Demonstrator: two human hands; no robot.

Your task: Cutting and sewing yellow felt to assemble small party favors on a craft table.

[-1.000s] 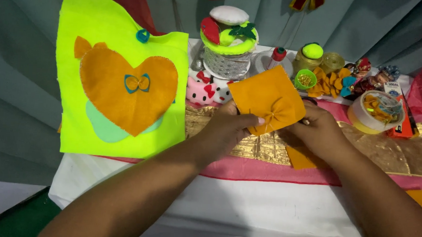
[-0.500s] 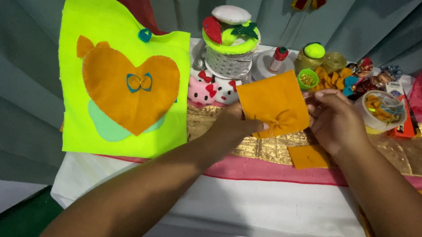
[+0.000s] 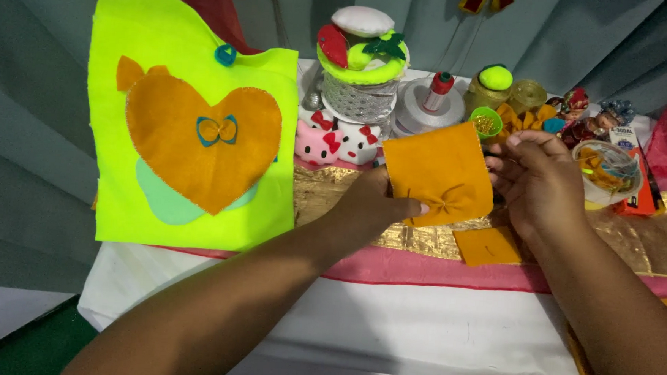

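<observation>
My left hand (image 3: 374, 206) pinches the lower edge of an orange felt piece (image 3: 435, 168), gathered into a small bow-like pucker near its bottom. My right hand (image 3: 541, 183) holds the same felt at its right edge, fingers curled. The felt is lifted a little above a gold cloth (image 3: 333, 195) on the table. A smaller orange felt square (image 3: 487, 246) lies flat on the gold cloth just below my right hand.
A neon yellow felt sheet (image 3: 196, 51) with an orange heart and small blue bow stands at the left. Behind are a felt-topped basket (image 3: 361, 75), toy cat figures (image 3: 334, 142), a thread spool (image 3: 439, 94), small jars and a tape roll (image 3: 609, 173). A pink and white cloth edge (image 3: 418, 321) runs along the front.
Both hands have lifted the orange felt slightly up and left. My right hand has shifted from the felt's lower middle to its right edge, uncovering the small square below.
</observation>
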